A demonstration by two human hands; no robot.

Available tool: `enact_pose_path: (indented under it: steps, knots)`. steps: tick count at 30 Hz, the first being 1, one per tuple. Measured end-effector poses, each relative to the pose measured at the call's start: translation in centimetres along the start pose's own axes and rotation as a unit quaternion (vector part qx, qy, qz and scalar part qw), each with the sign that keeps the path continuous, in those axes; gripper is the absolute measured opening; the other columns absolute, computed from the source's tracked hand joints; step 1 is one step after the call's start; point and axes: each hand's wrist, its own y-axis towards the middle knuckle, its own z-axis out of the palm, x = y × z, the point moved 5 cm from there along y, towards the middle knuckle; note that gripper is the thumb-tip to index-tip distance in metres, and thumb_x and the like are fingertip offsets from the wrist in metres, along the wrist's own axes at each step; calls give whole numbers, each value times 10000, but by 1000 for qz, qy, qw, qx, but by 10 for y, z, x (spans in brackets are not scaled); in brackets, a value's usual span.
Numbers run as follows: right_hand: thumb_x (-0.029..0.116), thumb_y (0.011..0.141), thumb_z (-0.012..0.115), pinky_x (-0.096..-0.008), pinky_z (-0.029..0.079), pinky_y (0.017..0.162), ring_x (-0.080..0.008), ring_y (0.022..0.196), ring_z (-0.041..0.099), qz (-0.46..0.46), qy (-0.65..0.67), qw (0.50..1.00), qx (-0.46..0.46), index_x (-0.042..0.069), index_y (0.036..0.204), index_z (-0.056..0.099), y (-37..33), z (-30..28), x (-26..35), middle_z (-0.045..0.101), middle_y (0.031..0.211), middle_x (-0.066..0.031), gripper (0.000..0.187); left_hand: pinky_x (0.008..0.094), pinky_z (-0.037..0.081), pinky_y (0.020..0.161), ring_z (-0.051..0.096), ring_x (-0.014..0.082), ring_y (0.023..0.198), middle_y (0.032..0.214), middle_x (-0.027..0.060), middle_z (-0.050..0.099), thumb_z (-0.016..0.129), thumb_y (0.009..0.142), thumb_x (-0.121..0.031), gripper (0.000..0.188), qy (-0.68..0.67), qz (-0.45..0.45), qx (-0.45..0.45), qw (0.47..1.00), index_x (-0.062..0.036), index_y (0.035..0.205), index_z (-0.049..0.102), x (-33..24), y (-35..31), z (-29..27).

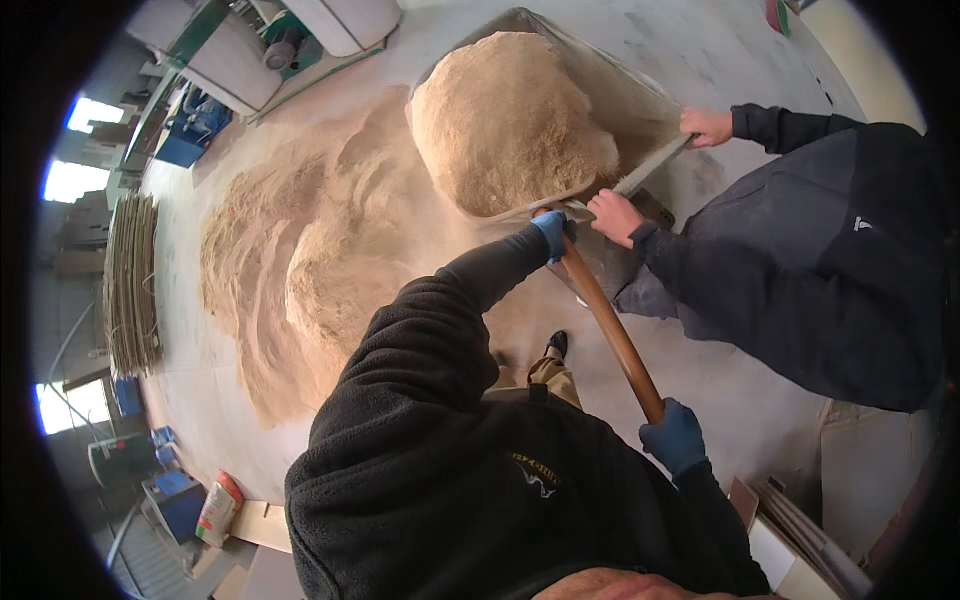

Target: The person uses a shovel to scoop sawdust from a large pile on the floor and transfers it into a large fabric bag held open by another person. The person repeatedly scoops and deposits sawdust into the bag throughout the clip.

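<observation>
Both my hands wear blue gloves and are closed around one long wooden handle (612, 325). My left hand (553, 235) grips its upper end, close to the front rim of a large open bag (640, 95). Lower down and to the right, my right hand (676, 437) wraps the near end. What tool head the handle carries is hidden from me. Pale sawdust (512, 125) is heaped high in the bag. On the right a person in dark clothes bends over, with one hand (706, 127) and the other hand (615, 217) holding the bag's edge.
A wide, loose sawdust pile (330, 260) spreads over the floor left of the bag. Machinery with pale bags (215, 55) stands at the far left. Stacked thin strips (132, 285) lean at the left. Boards (810, 540) lie at the lower right, and a printed sack (219, 508) stands lower left.
</observation>
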Motion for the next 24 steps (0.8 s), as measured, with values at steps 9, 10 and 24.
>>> enact_pose_path:
  steps: [9,10,24]
  knots:
    - [87,710,623,-334,550,571,-239,562,682,87,133,984,76,-79,866,606,-3,-24,17,636,639,-172,229,430,517,655,613,258,755,796,120,619,523,879,-95,89,-232,-83,-27,969,-46,833,582,-23,-50,8]
    - [84,709,626,-333,549,567,-236,567,682,97,140,982,84,-84,874,604,-7,-28,19,636,650,-170,236,432,517,667,612,265,750,796,120,618,523,876,-94,79,-257,-89,-31,962,-48,843,578,-25,-54,8]
    - [46,744,700,-290,499,539,-159,581,605,48,312,913,259,-25,883,588,9,-52,-6,604,680,-80,192,330,534,655,660,228,775,831,84,675,636,708,-11,196,388,153,20,909,-81,886,678,-69,-87,22]
